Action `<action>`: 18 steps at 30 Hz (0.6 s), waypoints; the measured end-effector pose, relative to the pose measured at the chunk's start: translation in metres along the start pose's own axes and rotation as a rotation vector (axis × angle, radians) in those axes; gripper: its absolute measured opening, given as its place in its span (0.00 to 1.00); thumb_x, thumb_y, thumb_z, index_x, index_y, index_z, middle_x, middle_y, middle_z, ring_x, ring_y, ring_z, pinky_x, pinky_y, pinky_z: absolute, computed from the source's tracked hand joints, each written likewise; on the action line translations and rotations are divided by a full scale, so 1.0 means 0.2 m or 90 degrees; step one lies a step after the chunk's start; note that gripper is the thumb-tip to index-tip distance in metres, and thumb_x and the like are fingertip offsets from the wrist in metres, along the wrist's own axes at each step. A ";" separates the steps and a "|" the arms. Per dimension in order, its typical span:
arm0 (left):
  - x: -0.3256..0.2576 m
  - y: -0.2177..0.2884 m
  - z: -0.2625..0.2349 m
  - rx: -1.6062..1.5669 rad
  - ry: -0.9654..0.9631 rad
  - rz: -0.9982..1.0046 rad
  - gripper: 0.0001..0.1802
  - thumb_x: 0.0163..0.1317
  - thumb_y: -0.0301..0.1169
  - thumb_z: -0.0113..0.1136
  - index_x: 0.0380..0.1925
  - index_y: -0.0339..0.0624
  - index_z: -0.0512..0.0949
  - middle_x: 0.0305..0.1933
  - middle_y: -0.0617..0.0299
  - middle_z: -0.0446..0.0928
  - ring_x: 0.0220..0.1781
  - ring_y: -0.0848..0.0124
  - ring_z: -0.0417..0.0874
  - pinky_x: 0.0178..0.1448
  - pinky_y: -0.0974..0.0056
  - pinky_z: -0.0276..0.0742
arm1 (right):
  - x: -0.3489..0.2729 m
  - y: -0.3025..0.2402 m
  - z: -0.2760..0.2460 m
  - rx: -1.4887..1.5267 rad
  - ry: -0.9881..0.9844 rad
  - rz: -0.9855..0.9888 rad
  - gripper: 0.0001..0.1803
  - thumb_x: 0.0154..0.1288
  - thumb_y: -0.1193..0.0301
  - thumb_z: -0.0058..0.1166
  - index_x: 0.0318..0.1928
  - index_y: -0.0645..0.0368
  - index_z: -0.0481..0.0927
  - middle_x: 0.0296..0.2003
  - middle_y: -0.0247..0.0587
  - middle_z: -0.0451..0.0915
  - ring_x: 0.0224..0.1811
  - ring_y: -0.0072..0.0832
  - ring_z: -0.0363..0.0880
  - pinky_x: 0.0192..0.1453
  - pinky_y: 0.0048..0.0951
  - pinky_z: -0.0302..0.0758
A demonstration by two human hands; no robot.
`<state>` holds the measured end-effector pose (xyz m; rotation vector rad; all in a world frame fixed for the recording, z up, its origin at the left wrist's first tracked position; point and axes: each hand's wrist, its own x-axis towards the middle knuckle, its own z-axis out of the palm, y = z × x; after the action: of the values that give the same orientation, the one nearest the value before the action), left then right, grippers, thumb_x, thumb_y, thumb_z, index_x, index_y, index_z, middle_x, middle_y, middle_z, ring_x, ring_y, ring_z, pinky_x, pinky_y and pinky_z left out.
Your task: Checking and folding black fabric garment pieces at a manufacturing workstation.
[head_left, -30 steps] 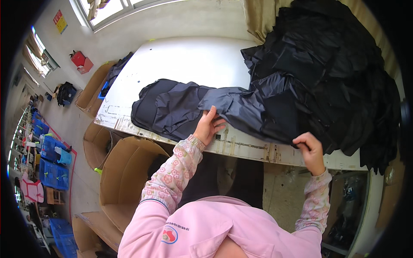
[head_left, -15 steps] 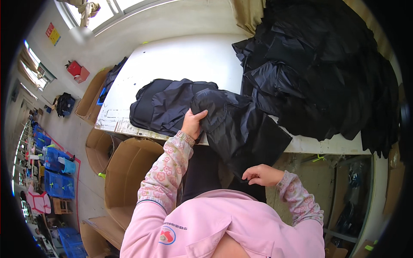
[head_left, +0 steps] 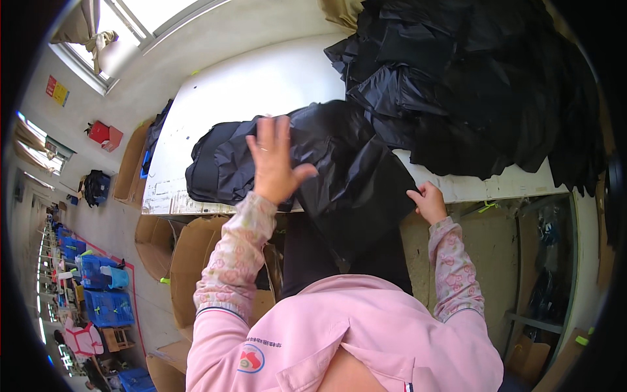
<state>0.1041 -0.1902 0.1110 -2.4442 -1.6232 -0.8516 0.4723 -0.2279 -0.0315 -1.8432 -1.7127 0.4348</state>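
Note:
A black fabric piece (head_left: 356, 176) lies partly on the white table (head_left: 261, 85) and hangs over its front edge toward my lap. With fingers spread, my left hand (head_left: 273, 163) is over the left part of the black cloth; whether it touches the fabric I cannot tell. My right hand (head_left: 428, 201) pinches the right edge of the hanging piece between thumb and fingers. Folded dark pieces (head_left: 219, 160) lie stacked to the left of my left hand. Farther right, a large heap of black fabric pieces (head_left: 457, 98) covers that end of the table.
Cardboard boxes (head_left: 196, 251) stand below the table's left front edge. Blue plastic crates (head_left: 108, 307) line the floor at the far left. A red holder (head_left: 101, 132) hangs on the wall. Under the table at right is a metal-framed rack (head_left: 545, 274).
My left hand has let go of the cloth and opened out flat above it. My right hand has moved up and right to the piece's edge. The head view has shifted.

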 end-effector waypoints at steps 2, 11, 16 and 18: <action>-0.15 0.18 -0.01 -0.035 -0.319 0.283 0.65 0.33 0.49 0.78 0.72 0.42 0.52 0.76 0.44 0.48 0.78 0.46 0.46 0.74 0.33 0.41 | 0.08 -0.11 -0.12 0.477 -0.260 0.287 0.16 0.63 0.59 0.62 0.29 0.56 0.74 0.22 0.34 0.78 0.19 0.25 0.77 0.27 0.29 0.74; -0.26 0.39 0.33 -0.091 -0.195 0.275 0.54 0.39 0.24 0.66 0.71 0.38 0.54 0.76 0.47 0.50 0.79 0.54 0.48 0.77 0.39 0.40 | 0.33 -0.74 -0.44 1.169 -0.304 0.243 0.08 0.69 0.63 0.56 0.37 0.54 0.76 0.25 0.30 0.78 0.23 0.20 0.76 0.28 0.25 0.73; 0.08 0.47 0.00 -0.633 0.110 0.089 0.28 0.66 0.23 0.51 0.66 0.32 0.63 0.69 0.50 0.66 0.72 0.63 0.65 0.72 0.63 0.58 | 0.31 -0.90 -0.54 0.893 -0.134 -0.176 0.32 0.65 0.67 0.60 0.64 0.63 0.62 0.53 0.50 0.75 0.51 0.35 0.79 0.54 0.33 0.77; 0.15 0.48 -0.12 -0.845 0.116 -0.156 0.20 0.70 0.26 0.51 0.60 0.32 0.69 0.61 0.56 0.74 0.62 0.70 0.73 0.65 0.67 0.66 | 0.22 -0.88 -0.42 0.449 0.027 -0.328 0.35 0.60 0.71 0.63 0.65 0.64 0.61 0.57 0.51 0.72 0.55 0.36 0.77 0.57 0.31 0.74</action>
<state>0.1866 -0.2156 0.1676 -2.5560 -1.4873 -2.7828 0.3886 -0.1994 0.1478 -0.8745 -1.6375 0.6631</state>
